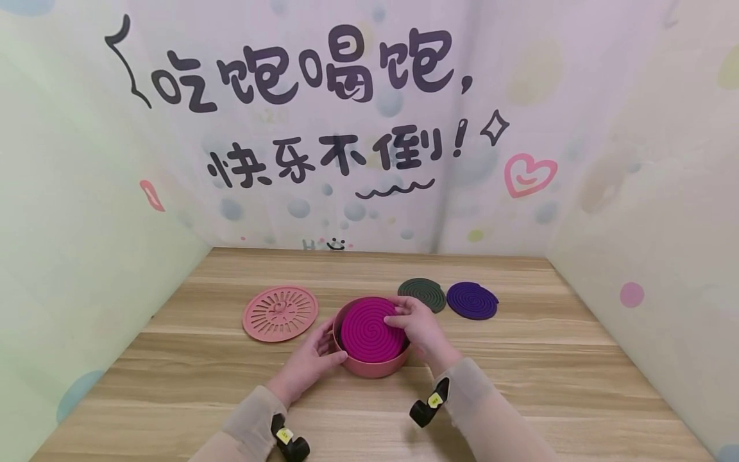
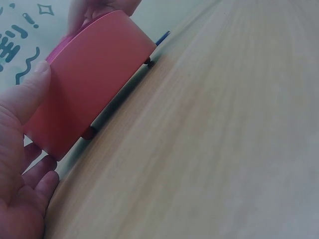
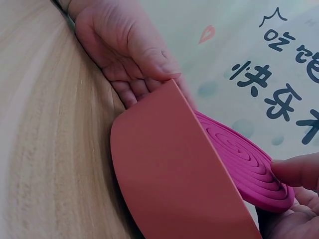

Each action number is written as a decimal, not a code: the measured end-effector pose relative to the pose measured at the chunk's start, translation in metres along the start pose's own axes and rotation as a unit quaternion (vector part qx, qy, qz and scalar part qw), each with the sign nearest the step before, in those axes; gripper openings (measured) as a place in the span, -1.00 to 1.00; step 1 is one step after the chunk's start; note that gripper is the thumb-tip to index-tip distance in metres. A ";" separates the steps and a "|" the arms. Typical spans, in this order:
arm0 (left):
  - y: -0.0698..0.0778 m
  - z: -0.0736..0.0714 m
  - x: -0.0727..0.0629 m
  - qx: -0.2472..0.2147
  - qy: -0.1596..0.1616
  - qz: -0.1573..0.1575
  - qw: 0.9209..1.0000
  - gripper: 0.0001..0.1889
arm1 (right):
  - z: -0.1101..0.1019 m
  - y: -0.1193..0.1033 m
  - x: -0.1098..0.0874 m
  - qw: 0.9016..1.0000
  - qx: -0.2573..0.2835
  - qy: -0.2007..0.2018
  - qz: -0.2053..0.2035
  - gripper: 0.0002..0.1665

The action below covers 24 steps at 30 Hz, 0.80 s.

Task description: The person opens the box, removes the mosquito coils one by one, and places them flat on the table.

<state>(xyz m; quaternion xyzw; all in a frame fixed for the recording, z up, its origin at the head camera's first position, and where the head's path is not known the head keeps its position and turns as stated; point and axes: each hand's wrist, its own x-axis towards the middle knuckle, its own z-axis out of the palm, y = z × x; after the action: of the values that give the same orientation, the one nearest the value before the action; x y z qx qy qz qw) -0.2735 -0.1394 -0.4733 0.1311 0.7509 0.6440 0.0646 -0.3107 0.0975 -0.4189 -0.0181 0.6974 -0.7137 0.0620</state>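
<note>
1. The pink round container [image 1: 375, 369] is placed on the desk [image 1: 537, 385] directly in front of the person, presumably so that both hands can reach it at once. Small feet [image 2: 88, 133] are seen beneath its wall.

2. The container is held at its left side by the left hand [image 1: 306, 362]. The grip is closed on the wall, with the thumb laid near the rim and the fingers about the lower edge; it is likely meant as a steadying hold.

3. The magenta spiral coil [image 1: 372, 330] is held tilted at the container's mouth, partly above the rim. Its right edge is pinched between thumb and fingers by the right hand [image 1: 424, 330], a hold by which its flat face is left uncovered and its angle is probably controlled.

4. The slotted pink lid [image 1: 280, 314] is laid flat to the container's left, so the mouth is left accessible.

5. A green coil [image 1: 421, 294] and a purple coil [image 1: 472, 301] are laid flat, side by side, beyond the right hand, seemingly kept out of its way.
</note>
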 end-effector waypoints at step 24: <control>-0.002 0.000 0.002 -0.014 -0.002 0.000 1.000 -0.14 | -0.002 -0.005 -0.006 0.999 -0.004 -0.041 0.021 -0.22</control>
<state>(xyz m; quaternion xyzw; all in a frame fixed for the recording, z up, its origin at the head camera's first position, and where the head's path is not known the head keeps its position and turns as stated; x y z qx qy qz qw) -0.2753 -0.1392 -0.4752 0.1311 0.7419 0.6541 0.0679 -0.3051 0.1003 -0.4134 -0.0329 0.6971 -0.7084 0.1054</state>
